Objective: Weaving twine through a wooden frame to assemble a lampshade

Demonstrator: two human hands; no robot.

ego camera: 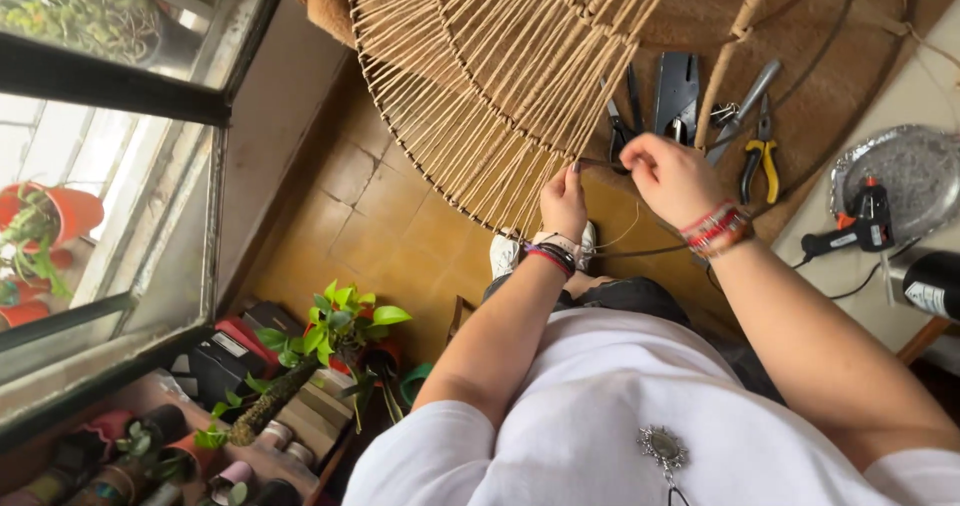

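A pendant (665, 449) is hanging on the white shirt (620, 406) nearest the camera. Beyond it, the left hand (563, 202) is pinching the cords at the rim of the frame (480, 76), fingers closed on them. The right hand (670, 176) is working just beside it, fingers curled around a strand (625, 236) that is trailing down toward the shoes (510, 251). The frame is standing above the tiled floor (390, 216). Farther off, pliers (760, 151), scissors (620, 126) and a stapler (677, 91) are lying on a mat (830, 76), with a glue gun (860, 221) resting beside a silver tray (915, 171). At left, a plant (340, 331) is sitting near the window (110, 166).
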